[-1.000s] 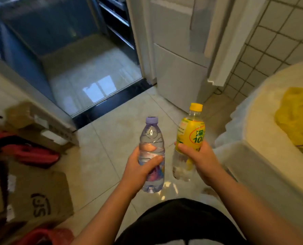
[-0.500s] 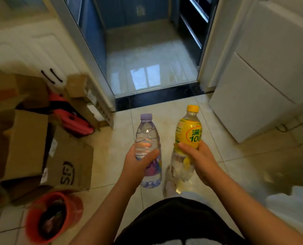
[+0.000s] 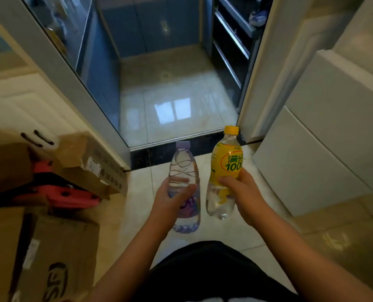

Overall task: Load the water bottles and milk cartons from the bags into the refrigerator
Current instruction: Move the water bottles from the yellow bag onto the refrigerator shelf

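Carrying step: left hand (image 3: 170, 200) holds the purple-capped bottle (image 3: 183, 168), right hand (image 3: 243, 192) the yellow-labelled bottle (image 3: 226, 164), fingers (image 3: 227, 182) curled round each. Next move likely needs a freed hand for the refrigerator (image 3: 307, 162) at right.

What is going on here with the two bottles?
A person stands holding one upright bottle in each hand. The left hand grips a clear plastic water bottle with a purple cap; the right hand grips a clear bottle with a yellow cap and label. The white refrigerator at the right is closed; neither bottle is loaded yet.
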Demonstrator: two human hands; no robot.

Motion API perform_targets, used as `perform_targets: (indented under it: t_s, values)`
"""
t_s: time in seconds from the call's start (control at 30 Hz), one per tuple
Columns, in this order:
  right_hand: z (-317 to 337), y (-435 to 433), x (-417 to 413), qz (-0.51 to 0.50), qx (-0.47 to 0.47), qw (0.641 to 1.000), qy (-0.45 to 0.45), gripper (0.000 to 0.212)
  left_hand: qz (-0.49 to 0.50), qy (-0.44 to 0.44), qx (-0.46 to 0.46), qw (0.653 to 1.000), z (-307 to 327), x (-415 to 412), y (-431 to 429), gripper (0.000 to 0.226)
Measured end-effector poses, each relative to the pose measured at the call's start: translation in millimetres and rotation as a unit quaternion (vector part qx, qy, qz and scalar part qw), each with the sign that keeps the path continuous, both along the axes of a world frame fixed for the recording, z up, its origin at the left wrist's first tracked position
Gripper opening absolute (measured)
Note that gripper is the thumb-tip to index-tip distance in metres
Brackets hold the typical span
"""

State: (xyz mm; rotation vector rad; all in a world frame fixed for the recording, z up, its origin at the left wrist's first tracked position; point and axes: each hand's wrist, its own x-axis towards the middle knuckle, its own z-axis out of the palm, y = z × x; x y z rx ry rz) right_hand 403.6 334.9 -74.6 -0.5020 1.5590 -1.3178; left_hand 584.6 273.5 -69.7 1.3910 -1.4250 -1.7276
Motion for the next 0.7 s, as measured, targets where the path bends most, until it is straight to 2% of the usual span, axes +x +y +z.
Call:
perform_targets:
  t_s: [0.1, 0.23, 0.3, 0.4, 0.53, 0.7]
  values:
    - [2, -19, -37, -0.04, -0.009, 0.999, 0.021, 0.052, -0.039, 0.006, 0.004, 0.999, 3, -46, -38, 0.076]
    - [3, -43, -91, -0.13, -0.036, 0.99, 0.038, 0.043, -0.13, 0.026, 0.01, 0.991, 3, -119, -93, 0.07]
    - [6, -57, -119, -0.179, -0.042, 0.982, 0.042, 0.043, -0.18, 0.041, 0.018, 0.983, 5, -160, -121, 0.074]
    - [14, -76, -159, -0.258, -0.048, 0.964, 0.046, 0.044, -0.266, 0.055, 0.025, 0.962, 20, -221, -158, 0.078]
    - [34, -101, -213, -0.343, -0.071, 0.934, 0.069, 0.039, -0.362, 0.075, -0.023, 0.929, 41, -307, -204, 0.045]
    - [73, -122, -274, -0.402, -0.105, 0.898, 0.143, 0.034, -0.449, 0.134, -0.082, 0.879, 78, -409, -239, 0.062]
